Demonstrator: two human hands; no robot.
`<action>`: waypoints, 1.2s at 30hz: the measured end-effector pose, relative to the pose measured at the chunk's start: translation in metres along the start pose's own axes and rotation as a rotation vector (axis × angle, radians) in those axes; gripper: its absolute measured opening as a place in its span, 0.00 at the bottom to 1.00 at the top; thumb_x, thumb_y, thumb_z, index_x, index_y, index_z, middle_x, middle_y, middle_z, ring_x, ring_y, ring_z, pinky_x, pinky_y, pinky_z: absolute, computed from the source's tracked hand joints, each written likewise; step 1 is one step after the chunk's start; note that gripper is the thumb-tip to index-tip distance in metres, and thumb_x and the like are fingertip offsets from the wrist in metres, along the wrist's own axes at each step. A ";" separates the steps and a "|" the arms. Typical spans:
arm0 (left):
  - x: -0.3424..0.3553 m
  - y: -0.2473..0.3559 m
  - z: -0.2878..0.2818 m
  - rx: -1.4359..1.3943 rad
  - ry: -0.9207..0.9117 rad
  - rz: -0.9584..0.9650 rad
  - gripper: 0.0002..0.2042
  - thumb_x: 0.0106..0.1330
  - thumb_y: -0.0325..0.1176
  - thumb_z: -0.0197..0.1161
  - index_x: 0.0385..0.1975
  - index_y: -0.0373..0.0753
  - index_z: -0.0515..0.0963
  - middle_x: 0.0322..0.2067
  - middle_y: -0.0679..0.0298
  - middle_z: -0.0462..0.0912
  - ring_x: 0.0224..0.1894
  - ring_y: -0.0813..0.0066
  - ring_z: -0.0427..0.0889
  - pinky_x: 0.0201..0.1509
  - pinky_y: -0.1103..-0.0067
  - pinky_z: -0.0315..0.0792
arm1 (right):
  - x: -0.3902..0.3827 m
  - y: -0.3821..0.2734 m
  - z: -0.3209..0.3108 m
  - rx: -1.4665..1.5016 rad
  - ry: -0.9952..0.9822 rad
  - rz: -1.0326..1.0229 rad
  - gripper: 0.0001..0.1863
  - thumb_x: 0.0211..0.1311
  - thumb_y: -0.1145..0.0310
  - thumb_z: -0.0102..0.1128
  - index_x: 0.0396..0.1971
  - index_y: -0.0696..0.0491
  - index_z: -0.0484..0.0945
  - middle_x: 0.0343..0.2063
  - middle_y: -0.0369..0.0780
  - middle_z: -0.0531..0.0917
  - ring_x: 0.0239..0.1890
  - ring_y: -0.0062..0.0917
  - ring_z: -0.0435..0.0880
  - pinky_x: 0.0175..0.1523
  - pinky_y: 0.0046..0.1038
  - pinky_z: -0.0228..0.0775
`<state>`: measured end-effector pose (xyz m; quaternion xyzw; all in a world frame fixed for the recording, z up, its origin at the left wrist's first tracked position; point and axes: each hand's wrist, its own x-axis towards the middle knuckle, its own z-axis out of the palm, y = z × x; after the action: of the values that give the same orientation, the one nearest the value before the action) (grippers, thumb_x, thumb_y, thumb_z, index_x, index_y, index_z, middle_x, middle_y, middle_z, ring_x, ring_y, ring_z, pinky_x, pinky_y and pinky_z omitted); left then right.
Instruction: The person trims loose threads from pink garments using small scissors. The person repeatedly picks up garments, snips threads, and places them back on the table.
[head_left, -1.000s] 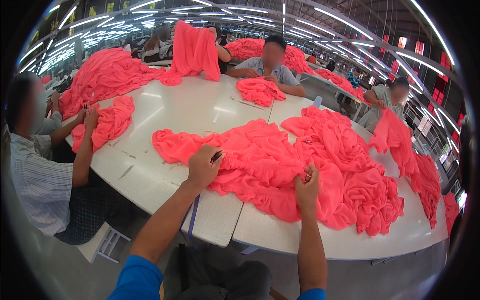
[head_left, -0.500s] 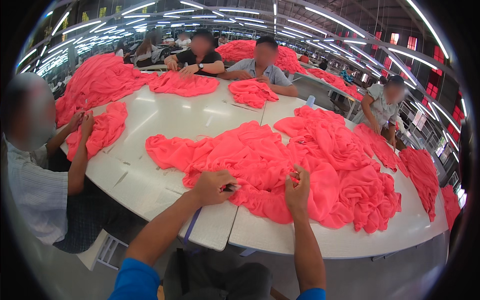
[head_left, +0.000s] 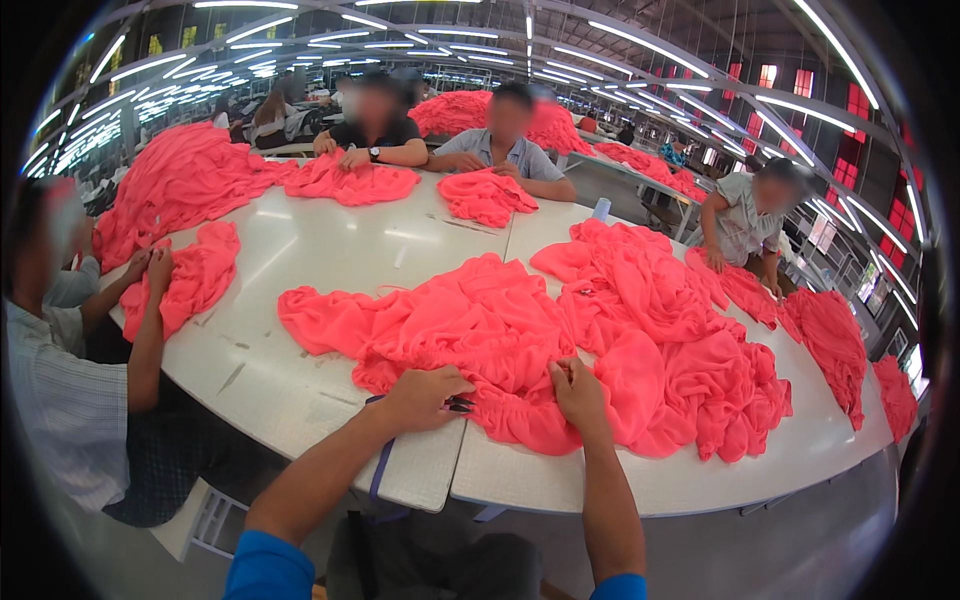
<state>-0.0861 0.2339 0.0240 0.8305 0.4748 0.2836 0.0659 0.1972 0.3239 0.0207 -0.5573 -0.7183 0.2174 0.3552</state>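
Note:
A coral-pink garment (head_left: 470,310) of thin, gathered fabric lies crumpled on the white table in front of me. My left hand (head_left: 428,398) is closed around small dark thread snips (head_left: 460,404), their pointed tips showing beside the thumb against the gathered edge of the cloth. To the right, my right hand (head_left: 580,395) pinches a fold of the same garment between thumb and fingers. Most of the snips is hidden in my left palm.
More coral garments (head_left: 690,340) are heaped just right of my hands. The white table (head_left: 330,240) has a seam running towards me. Co-workers sit or stand around it with similar cloth. A large pile (head_left: 180,175) rises at the far left, and a purple strap (head_left: 382,465) hangs off the near edge.
My right hand has come down and slightly left onto the garment, its fingers closing on the cloth. My left hand has shifted a little, showing more of the snips' tips.

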 end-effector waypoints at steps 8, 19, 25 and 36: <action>0.001 -0.003 0.000 -0.007 -0.034 0.049 0.17 0.54 0.34 0.70 0.45 0.45 0.81 0.39 0.64 0.82 0.40 0.61 0.84 0.40 0.68 0.77 | 0.000 0.000 0.000 0.337 -0.151 0.067 0.20 0.61 0.64 0.69 0.47 0.61 0.77 0.31 0.35 0.83 0.32 0.16 0.80 0.36 0.21 0.72; 0.002 -0.009 -0.001 -0.075 -0.010 0.115 0.12 0.49 0.28 0.71 0.36 0.42 0.82 0.31 0.64 0.82 0.31 0.69 0.82 0.34 0.75 0.76 | 0.002 -0.023 -0.009 1.093 -0.001 0.077 0.11 0.71 0.63 0.60 0.26 0.48 0.77 0.22 0.22 0.71 0.24 0.06 0.63 0.29 0.14 0.56; 0.001 -0.012 0.000 -0.186 -0.042 0.135 0.10 0.51 0.27 0.71 0.34 0.40 0.82 0.28 0.63 0.81 0.28 0.70 0.81 0.32 0.76 0.75 | 0.004 -0.018 -0.011 1.147 0.023 0.023 0.15 0.73 0.61 0.57 0.23 0.45 0.75 0.21 0.21 0.70 0.22 0.05 0.60 0.27 0.14 0.52; 0.001 -0.006 -0.005 -0.394 -0.151 0.049 0.08 0.56 0.29 0.72 0.34 0.37 0.83 0.26 0.64 0.82 0.26 0.78 0.77 0.31 0.80 0.71 | 0.007 -0.015 -0.006 1.163 0.104 0.047 0.15 0.75 0.60 0.54 0.25 0.45 0.74 0.21 0.21 0.69 0.22 0.05 0.61 0.28 0.15 0.54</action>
<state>-0.0930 0.2369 0.0259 0.8318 0.3837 0.3093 0.2556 0.1911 0.3256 0.0371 -0.2965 -0.4501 0.5560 0.6327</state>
